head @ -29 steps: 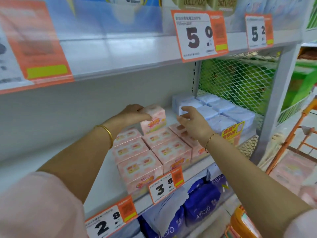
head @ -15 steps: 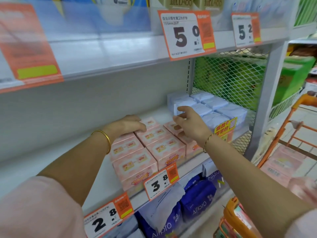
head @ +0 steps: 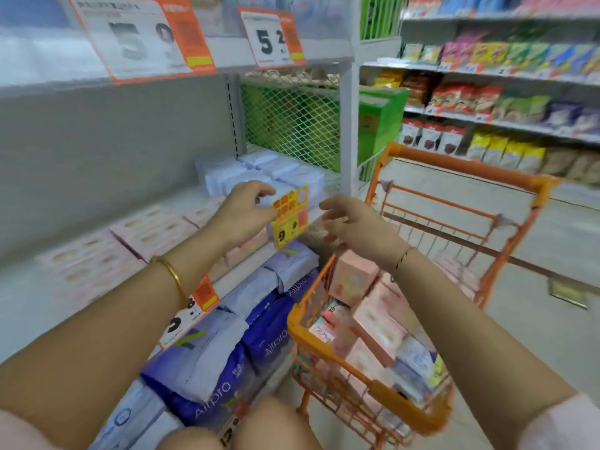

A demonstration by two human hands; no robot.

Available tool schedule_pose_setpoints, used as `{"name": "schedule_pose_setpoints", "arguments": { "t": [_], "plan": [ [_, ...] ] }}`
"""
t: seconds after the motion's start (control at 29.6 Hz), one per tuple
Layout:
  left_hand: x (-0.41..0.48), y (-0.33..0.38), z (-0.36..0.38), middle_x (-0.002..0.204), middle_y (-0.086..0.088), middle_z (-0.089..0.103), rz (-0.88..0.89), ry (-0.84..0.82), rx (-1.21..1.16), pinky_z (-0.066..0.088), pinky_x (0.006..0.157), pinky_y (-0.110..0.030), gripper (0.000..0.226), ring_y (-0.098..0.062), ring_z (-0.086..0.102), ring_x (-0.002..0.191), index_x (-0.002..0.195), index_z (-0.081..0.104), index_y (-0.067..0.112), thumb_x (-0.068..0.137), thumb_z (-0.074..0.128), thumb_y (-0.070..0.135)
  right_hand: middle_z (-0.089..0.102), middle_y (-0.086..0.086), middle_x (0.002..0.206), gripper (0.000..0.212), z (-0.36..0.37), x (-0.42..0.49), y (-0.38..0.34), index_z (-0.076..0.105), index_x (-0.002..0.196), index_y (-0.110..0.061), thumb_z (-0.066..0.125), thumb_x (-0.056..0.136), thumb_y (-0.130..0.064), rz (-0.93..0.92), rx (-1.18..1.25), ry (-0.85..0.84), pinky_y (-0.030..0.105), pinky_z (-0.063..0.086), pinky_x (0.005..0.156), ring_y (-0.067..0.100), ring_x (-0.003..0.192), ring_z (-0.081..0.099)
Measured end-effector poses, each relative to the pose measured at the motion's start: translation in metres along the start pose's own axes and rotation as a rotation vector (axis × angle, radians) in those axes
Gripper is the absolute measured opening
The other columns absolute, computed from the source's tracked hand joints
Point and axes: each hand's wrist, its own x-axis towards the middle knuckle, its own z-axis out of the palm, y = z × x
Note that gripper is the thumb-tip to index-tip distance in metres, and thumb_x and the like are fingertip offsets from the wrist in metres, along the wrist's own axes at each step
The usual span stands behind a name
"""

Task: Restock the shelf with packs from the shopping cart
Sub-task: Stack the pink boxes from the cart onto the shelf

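Both bare hands are being held in the air in front of the shelf (head: 181, 203), and nothing is being gripped by either. The left hand (head: 242, 216) is being kept loosely curled, thumb and fingers apart, just in front of the yellow and orange price tag (head: 290, 219) hanging at the shelf edge. The right hand (head: 355, 228) is being held with fingers spread and slightly bent, above the near left corner of the orange shopping cart (head: 328, 339). A gold bangle (head: 170, 271) is being worn on the left wrist and a thin bracelet (head: 402, 258) on the right.

The pink packs on the shelf (head: 152, 228) are being shown in flat rows along the middle board, blurred by motion, with pale blue packs (head: 259, 170) stacked just beside them toward the green mesh panel (head: 292, 125). More pink packs in the cart (head: 373, 323) are being carried in the basket, 1 boxy pack (head: 352, 277) standing tilted at the upper left of the pile. Below the shelf edge, dark blue and lavender bags (head: 233, 345) are being displayed on the lower level. 2 large tags are being shown overhead: 1 blurred (head: 143, 37), the other (head: 271, 40) reading 5 and 2.
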Motion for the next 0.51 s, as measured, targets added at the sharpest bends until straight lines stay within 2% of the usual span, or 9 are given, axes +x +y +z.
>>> {"name": "schedule_pose_setpoints", "arguments": {
  "t": [0.03, 0.1, 0.13, 0.2, 0.27, 0.37, 0.51],
  "plan": [
    [-0.004, 0.014, 0.020, 0.115, -0.010, 0.058, 0.034, -0.052, -0.010, 0.040, 0.091, -0.025, 0.046, -0.022, 0.054, 0.106, 0.116, 0.060, 0.009, 0.072, 0.058, 0.023, 0.058, 0.013, 0.102, 0.032, -0.017, -0.008, 0.014, 0.051, 0.123, -0.004, 0.050, 0.091, -0.003, 0.034, -0.086, 0.034, 0.038, 0.052, 0.062, 0.032, 0.079, 0.061],
    [-0.012, 0.039, 0.053, 0.103, -0.013, 0.059, 0.096, -0.142, -0.017, 0.043, 0.086, -0.027, 0.047, -0.026, 0.056, 0.099, 0.111, 0.063, 0.006, 0.068, 0.053, 0.022, 0.059, 0.017, 0.110, 0.032, -0.046, -0.022, 0.039, 0.052, 0.123, -0.003, 0.050, 0.091, -0.005, 0.128, -0.312, 0.045, 0.044, 0.052, 0.078, 0.036, 0.096, 0.061],
    [-0.016, 0.049, 0.067, 0.104, -0.012, 0.057, 0.115, -0.184, -0.015, 0.042, 0.084, -0.026, 0.047, -0.025, 0.055, 0.100, 0.113, 0.062, 0.005, 0.070, 0.053, 0.022, 0.058, 0.016, 0.118, 0.033, -0.057, -0.027, 0.049, 0.053, 0.124, -0.004, 0.051, 0.091, -0.007, 0.181, -0.447, 0.028, 0.041, 0.049, 0.087, 0.034, 0.106, 0.059],
    [-0.023, 0.062, 0.091, 0.112, -0.008, 0.053, 0.129, -0.262, -0.019, 0.038, 0.081, -0.024, 0.045, -0.020, 0.052, 0.103, 0.117, 0.059, 0.007, 0.075, 0.055, 0.022, 0.053, 0.013, 0.131, 0.039, -0.070, -0.036, 0.067, 0.051, 0.130, -0.007, 0.055, 0.091, -0.009, 0.270, -0.662, -0.046, 0.034, 0.042, 0.096, 0.029, 0.118, 0.052],
    [-0.029, 0.068, 0.108, 0.118, -0.006, 0.052, 0.111, -0.313, -0.027, 0.037, 0.082, -0.022, 0.036, -0.018, 0.051, 0.108, 0.121, 0.057, 0.010, 0.086, 0.056, 0.012, 0.050, 0.012, 0.133, 0.045, -0.071, -0.042, 0.082, 0.049, 0.131, -0.010, 0.060, 0.088, -0.013, 0.334, -0.811, -0.149, 0.035, 0.044, 0.097, 0.029, 0.118, 0.052],
    [-0.034, 0.067, 0.122, 0.126, -0.003, 0.050, 0.093, -0.342, -0.028, 0.037, 0.088, -0.021, 0.037, -0.018, 0.049, 0.117, 0.126, 0.054, 0.012, 0.089, 0.054, 0.008, 0.045, 0.011, 0.128, 0.047, -0.060, -0.051, 0.098, 0.055, 0.122, -0.013, 0.067, 0.077, -0.019, 0.417, -1.009, -0.257, 0.038, 0.050, 0.091, 0.029, 0.111, 0.051],
    [-0.037, 0.064, 0.125, 0.131, -0.002, 0.048, 0.073, -0.357, -0.019, 0.034, 0.086, -0.019, 0.036, -0.014, 0.047, 0.118, 0.126, 0.054, 0.013, 0.090, 0.053, 0.008, 0.040, 0.014, 0.130, 0.045, -0.046, -0.059, 0.108, 0.049, 0.125, -0.014, 0.061, 0.082, -0.015, 0.355, -1.069, -0.230, 0.039, 0.046, 0.089, 0.033, 0.121, 0.039]
  ]
}}
